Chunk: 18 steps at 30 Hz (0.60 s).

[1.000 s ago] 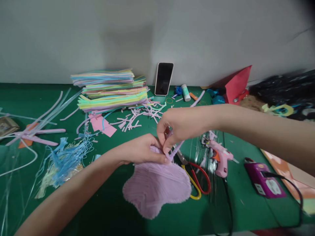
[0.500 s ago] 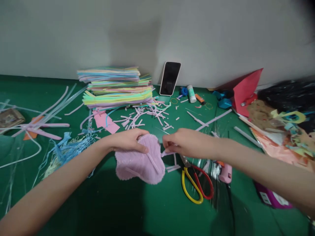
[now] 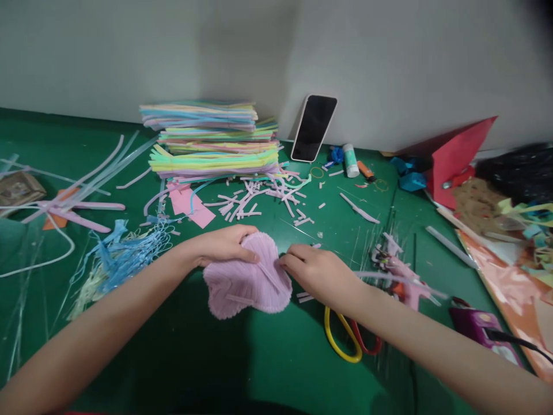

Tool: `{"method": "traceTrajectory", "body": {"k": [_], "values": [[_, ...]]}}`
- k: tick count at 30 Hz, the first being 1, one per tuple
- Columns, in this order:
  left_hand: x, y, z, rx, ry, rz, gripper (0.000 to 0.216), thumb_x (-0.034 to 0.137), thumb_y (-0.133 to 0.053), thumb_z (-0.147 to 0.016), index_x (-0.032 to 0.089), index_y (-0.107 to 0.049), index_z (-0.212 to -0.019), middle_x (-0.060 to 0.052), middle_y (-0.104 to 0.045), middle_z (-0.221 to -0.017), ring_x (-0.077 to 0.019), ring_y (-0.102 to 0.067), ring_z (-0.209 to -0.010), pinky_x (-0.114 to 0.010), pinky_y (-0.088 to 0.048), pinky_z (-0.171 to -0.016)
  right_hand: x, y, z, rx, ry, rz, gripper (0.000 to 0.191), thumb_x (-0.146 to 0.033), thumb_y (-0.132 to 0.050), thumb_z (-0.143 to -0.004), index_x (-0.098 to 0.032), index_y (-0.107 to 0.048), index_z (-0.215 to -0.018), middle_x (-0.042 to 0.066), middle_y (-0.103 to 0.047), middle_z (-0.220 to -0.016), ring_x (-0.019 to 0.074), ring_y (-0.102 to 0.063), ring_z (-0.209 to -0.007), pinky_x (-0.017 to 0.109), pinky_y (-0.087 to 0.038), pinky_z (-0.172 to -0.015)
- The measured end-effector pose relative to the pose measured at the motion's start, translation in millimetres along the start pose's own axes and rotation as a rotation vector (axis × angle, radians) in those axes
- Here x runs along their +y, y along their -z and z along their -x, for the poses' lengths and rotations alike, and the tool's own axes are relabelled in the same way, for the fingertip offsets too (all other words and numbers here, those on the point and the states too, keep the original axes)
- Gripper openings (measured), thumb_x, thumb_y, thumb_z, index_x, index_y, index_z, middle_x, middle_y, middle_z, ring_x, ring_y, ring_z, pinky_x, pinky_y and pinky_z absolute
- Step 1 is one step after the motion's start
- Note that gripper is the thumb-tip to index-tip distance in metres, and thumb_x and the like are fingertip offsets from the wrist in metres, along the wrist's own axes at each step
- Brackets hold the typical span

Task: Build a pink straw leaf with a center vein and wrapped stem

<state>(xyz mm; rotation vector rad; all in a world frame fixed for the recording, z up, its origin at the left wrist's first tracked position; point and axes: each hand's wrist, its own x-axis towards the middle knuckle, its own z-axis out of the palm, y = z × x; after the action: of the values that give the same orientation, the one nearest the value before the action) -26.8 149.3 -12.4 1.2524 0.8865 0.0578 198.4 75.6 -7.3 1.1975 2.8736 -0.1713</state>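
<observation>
Held by my left hand (image 3: 228,245) is a lilac lobed panel (image 3: 250,282) made of pipe cleaners laid side by side, with my thumb pressed on its upper face. My right hand (image 3: 317,271) is closed in a pinch at the panel's right edge. A long lilac pipe cleaner (image 3: 397,279), blurred, sticks out to the right from behind this hand; its end at my fingertips is hidden. Scissors (image 3: 343,340) with yellow and red handles lie partly under my right wrist. Short cut lilac pieces (image 3: 305,297) rest beside the hand.
Bundles of coloured pipe cleaners (image 3: 216,153) lie near the wall, left of a leaning phone (image 3: 314,128). Lilac scraps (image 3: 246,202) are scattered before them. Blue raffia-like strands (image 3: 125,251) lie left. A pink glue gun (image 3: 406,276) and a purple box (image 3: 479,328) are right.
My right hand has moved left and slightly down to the panel's edge. The long pipe cleaner behind it has swung downward. The view has shifted a little, and the left hand still holds the panel.
</observation>
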Motion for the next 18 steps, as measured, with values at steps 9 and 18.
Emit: {"method": "traceTrajectory", "body": {"k": [9,18], "values": [[-6.3,-2.5,-7.8,0.028,0.007,-0.227,0.033,0.026,-0.067,-0.068,0.018,-0.058,-0.099,-0.002,-0.063,-0.095,-0.0239,-0.06,-0.092,-0.03,-0.044,-0.075,-4.6,0.2,-14.6,-0.188,-0.025,-0.1,0.023,-0.001,-0.048,-0.082,-0.013,-0.065,-0.094,0.01,-0.065,-0.09,0.0202,-0.059,-0.08,0.03,-0.03,-0.052],[-1.6,-4.3,-7.7,0.06,-0.005,-0.346,0.031,0.026,-0.064,-0.068,0.017,-0.058,-0.097,-0.003,-0.063,-0.096,-0.0257,-0.06,-0.093,-0.032,-0.042,-0.077,8.5,-4.9,-27.0,-0.214,-0.188,-0.276,0.014,-0.013,-0.054,-0.082,-0.016,-0.066,-0.09,0.005,-0.069,-0.088,0.0157,-0.063,-0.073,0.025,-0.036,-0.056]]}}
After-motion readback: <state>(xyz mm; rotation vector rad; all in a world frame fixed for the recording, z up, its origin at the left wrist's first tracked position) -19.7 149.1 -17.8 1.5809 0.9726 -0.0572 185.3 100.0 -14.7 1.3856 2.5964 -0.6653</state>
